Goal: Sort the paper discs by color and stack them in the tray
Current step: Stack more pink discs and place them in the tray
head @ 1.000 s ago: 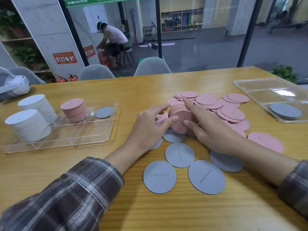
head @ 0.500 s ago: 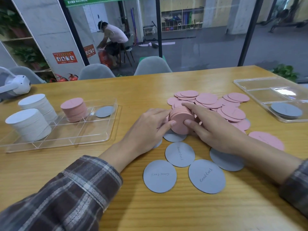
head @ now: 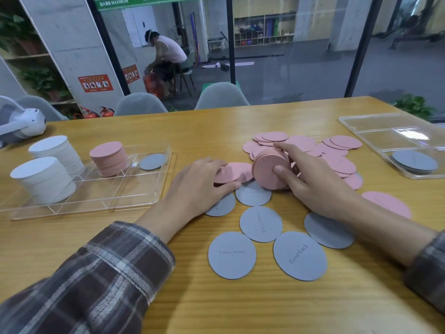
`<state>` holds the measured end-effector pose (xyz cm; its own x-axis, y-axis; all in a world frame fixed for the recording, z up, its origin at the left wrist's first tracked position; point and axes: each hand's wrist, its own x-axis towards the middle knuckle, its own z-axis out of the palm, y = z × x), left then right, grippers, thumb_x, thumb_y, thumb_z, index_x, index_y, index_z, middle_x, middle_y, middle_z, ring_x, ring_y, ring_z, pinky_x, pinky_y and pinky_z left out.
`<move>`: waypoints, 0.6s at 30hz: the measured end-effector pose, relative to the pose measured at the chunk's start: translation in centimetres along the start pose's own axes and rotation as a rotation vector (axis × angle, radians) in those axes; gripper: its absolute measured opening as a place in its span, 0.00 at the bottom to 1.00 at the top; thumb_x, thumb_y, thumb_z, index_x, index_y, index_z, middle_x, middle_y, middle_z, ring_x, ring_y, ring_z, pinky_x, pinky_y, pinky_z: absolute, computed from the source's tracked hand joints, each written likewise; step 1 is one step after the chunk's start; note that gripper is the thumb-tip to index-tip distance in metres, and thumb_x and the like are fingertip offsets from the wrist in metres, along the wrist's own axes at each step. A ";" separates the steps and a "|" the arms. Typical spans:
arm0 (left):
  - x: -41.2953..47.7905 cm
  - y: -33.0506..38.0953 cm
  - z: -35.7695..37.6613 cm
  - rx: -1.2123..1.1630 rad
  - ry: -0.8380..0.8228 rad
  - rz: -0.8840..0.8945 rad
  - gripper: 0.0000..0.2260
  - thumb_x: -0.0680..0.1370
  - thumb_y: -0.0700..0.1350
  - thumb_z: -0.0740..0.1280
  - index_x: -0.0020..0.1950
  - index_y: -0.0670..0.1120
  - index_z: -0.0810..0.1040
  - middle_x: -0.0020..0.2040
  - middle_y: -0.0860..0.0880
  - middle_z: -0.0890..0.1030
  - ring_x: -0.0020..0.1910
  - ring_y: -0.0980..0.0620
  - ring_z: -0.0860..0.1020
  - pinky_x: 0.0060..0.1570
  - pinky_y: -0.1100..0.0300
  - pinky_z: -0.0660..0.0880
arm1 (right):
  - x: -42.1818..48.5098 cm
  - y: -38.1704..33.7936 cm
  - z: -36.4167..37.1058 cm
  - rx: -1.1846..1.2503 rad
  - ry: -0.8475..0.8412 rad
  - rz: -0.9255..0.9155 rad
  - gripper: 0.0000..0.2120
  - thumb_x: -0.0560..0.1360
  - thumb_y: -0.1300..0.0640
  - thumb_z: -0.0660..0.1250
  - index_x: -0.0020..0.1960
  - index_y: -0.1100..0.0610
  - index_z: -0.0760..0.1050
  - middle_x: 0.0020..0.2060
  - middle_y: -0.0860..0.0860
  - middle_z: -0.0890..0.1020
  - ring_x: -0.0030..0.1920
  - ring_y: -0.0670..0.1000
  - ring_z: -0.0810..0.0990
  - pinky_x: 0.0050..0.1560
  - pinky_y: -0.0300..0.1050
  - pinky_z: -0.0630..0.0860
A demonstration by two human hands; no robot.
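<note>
Wooden worktop point(head: 240, 297) by a big glass wall, discs everywhere. Right hand point(head: 310, 179) was clamped on a pink bundle point(head: 268, 168) tipped up on edge, thumb on the front face and fingers over the top. Left hand point(head: 199, 186) lay curled over a few loose pink discs point(head: 234, 172), fingertips pinning them to the wood; not really gripping anything that I could see.

If I were doing it, I'd tap that bundle's edges square on the wood before lifting, and keep the squeeze even so the middle ones don't slide out.

Left tray point(head: 115, 201) held a pink stack point(head: 109, 159), one grey disc point(head: 153, 162) in the next compartment, and one white stack point(head: 44, 179). Can't tell whether the second white stack point(head: 56, 150) stood inside it or just behind. Right tray point(head: 375, 131) held only grey discs point(head: 414, 161). More grey discs point(head: 261, 224) lay loose near me.
</note>
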<state>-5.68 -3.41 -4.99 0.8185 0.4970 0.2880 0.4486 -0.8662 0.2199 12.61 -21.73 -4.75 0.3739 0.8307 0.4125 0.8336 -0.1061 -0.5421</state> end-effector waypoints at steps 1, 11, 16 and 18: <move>0.0 0.0 0.0 -0.025 0.008 0.008 0.29 0.74 0.71 0.66 0.67 0.54 0.78 0.56 0.56 0.80 0.57 0.52 0.77 0.52 0.52 0.76 | 0.0 0.0 0.0 -0.002 0.006 0.004 0.22 0.82 0.50 0.62 0.75 0.48 0.65 0.48 0.39 0.77 0.43 0.34 0.75 0.43 0.31 0.67; 0.3 -0.3 0.4 -0.153 0.093 0.104 0.22 0.70 0.71 0.69 0.51 0.54 0.80 0.49 0.59 0.80 0.48 0.53 0.78 0.52 0.47 0.77 | 0.0 -0.2 -0.2 0.008 0.030 0.028 0.20 0.82 0.50 0.62 0.74 0.48 0.67 0.47 0.43 0.80 0.43 0.36 0.76 0.43 0.27 0.68; 0.3 0.4 -0.1 -0.386 0.166 0.153 0.14 0.68 0.46 0.82 0.50 0.49 0.84 0.54 0.54 0.77 0.51 0.60 0.77 0.48 0.69 0.71 | -0.1 -0.1 -0.1 0.045 0.046 0.046 0.21 0.83 0.53 0.63 0.75 0.47 0.68 0.31 0.34 0.76 0.36 0.39 0.76 0.41 0.28 0.68; 0.2 1.0 -0.4 -0.502 0.188 0.147 0.12 0.70 0.39 0.81 0.50 0.49 0.84 0.53 0.53 0.78 0.49 0.60 0.78 0.45 0.71 0.71 | 0.0 0.0 0.0 0.053 0.048 0.058 0.22 0.83 0.52 0.63 0.76 0.46 0.67 0.36 0.36 0.78 0.38 0.42 0.79 0.44 0.30 0.71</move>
<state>-5.25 -4.13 -4.31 0.7610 0.4129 0.5003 0.0706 -0.8194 0.5689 12.61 -21.74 -4.76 0.4407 0.7970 0.4131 0.7877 -0.1226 -0.6037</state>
